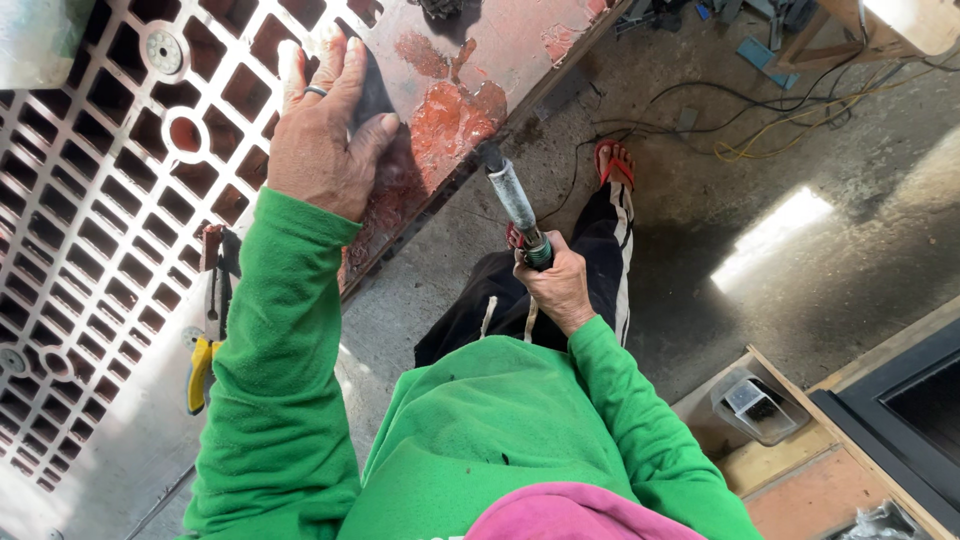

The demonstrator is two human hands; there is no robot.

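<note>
Green sleeves (270,400) reached out: left hand (325,140) pressed a dark sanding pad (372,95) flat on the red-patched metal panel (470,60); right hand (558,285) gripped a tool (515,200) beside its edge.

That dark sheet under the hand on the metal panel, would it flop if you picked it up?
Probably yes. The dark abrasive sheet looks thin and lies flat under the left hand on the metal panel, so it would likely bend easily. It seems light for its size. Its rough-looking face probably grips rather than slides, though the texture is hard to make out.
</note>
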